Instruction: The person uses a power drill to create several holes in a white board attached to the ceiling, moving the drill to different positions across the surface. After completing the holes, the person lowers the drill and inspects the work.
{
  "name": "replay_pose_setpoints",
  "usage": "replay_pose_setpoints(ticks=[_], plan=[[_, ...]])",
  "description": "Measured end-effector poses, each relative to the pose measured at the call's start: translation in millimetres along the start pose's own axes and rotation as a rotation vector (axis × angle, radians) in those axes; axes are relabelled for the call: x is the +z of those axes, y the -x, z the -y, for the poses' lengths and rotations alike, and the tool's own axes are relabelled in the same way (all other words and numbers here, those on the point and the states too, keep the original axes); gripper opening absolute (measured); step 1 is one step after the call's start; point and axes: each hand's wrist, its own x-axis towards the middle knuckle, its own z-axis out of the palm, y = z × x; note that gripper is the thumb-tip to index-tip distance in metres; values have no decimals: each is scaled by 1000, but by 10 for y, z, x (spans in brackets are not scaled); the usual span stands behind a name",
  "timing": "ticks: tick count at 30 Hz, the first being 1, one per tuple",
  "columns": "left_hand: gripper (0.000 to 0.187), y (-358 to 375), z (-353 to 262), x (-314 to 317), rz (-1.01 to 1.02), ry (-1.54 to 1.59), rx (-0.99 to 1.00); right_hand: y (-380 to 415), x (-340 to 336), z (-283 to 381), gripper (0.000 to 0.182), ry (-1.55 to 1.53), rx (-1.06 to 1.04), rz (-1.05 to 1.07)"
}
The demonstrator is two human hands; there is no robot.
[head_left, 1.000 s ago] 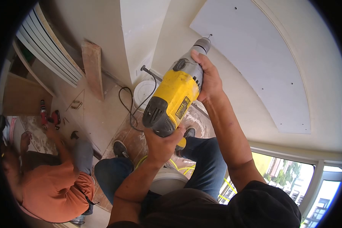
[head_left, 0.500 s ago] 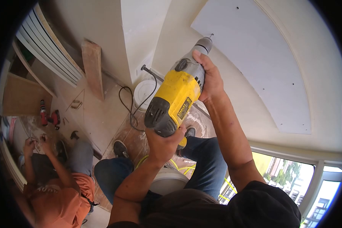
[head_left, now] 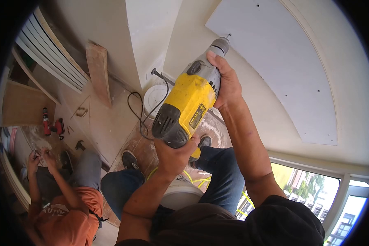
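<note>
A yellow and black power drill [head_left: 190,96] with a grey front end is held up in both hands. My right hand [head_left: 226,81] wraps round the grey front part, its thumb near the chuck [head_left: 220,44]. At the drill's rear end, my left hand [head_left: 174,156] is closed round the handle, which is mostly hidden behind the body. The thin bit reaches a dark hole near the edge of a white curved panel [head_left: 274,53] on the wall. More small holes dot that panel.
Seated at the lower left is a person in an orange shirt [head_left: 71,215], hands together. Near them lie a red cordless drill [head_left: 46,123] and a hammer [head_left: 80,145]. A white bucket [head_left: 155,98], black cord, wooden board [head_left: 98,74] and curved strips stand beyond. A window [head_left: 307,188] is at right.
The drill's rear end and my left hand have shifted slightly left in view. The other person's hands have moved slightly. My grip on the drill is unchanged.
</note>
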Motion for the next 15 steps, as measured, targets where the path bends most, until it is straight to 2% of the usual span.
replay_pose_setpoints(ticks=[4, 6, 8, 15], plan=[[41, -2, 58, -5, 9, 11, 23, -6, -10, 21, 45, 10, 6, -3], [51, 8, 42, -25, 34, 36, -28, 0, 2, 18, 46, 13, 5, -10], [51, 15, 44, -20, 31, 47, -42, 15, 24, 25, 47, 12, 3, -20], [36, 20, 33, 37, 18, 4, 50, 1, -7, 34, 48, 44, -9, -25]])
